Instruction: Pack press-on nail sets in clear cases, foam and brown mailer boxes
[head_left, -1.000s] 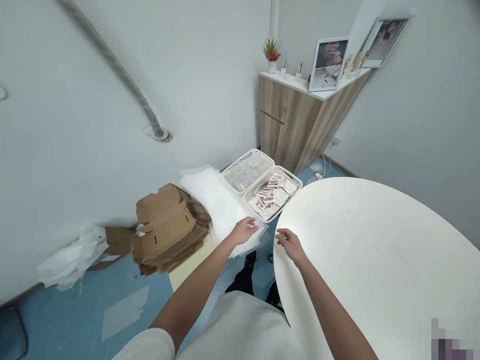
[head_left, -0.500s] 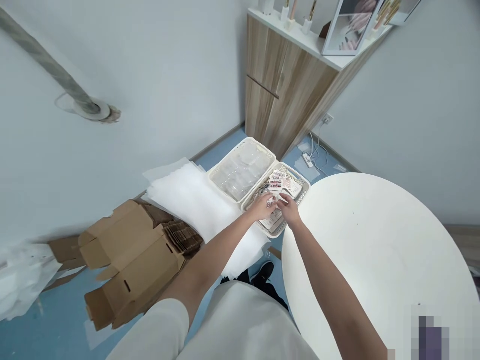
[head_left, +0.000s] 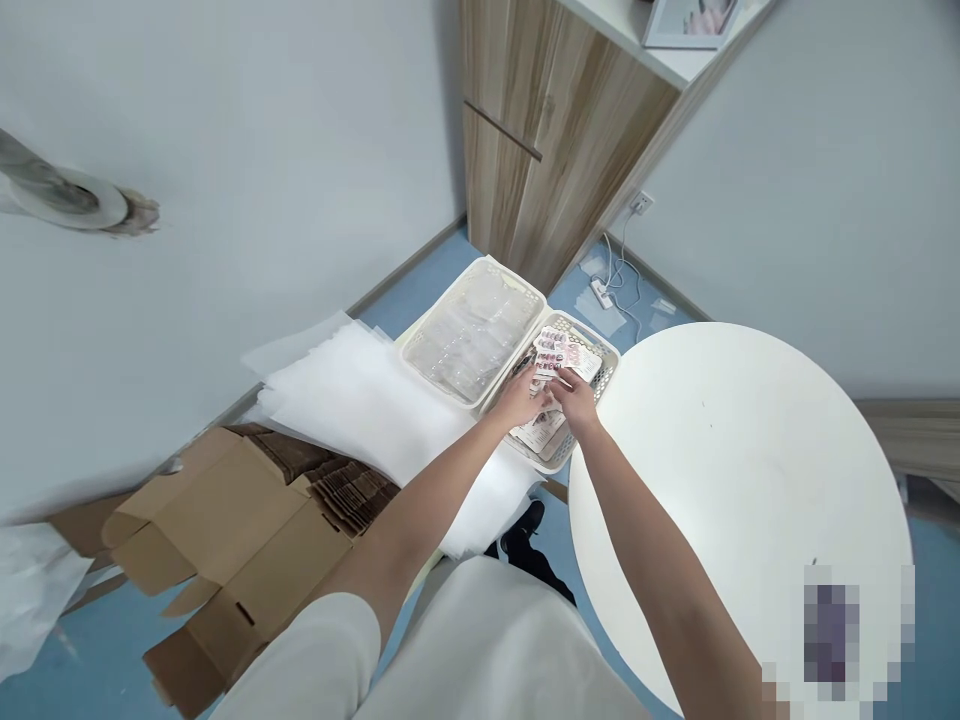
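Flattened cardboard boxes (head_left: 247, 545) lie at the left, then white sheets (head_left: 352, 405), then a first basket (head_left: 441, 387) holding clear packets (head_left: 472, 335). Next, the left hand (head_left: 519, 400) touches printed cards (head_left: 553, 348) in a second basket (head_left: 610, 368) (just beside the other); the right hand (head_left: 576, 398) meets them too, fingers bent, though whether either grips a card I cannot tell; farther right stands a round white table (head_left: 750, 450)

this looks like a small packing room: flat brown cardboard boxes (head_left: 247, 530), thin white translucent sheets (head_left: 360, 400) and cream perforated plastic baskets (head_left: 606, 372) sit near a round white table (head_left: 750, 450).
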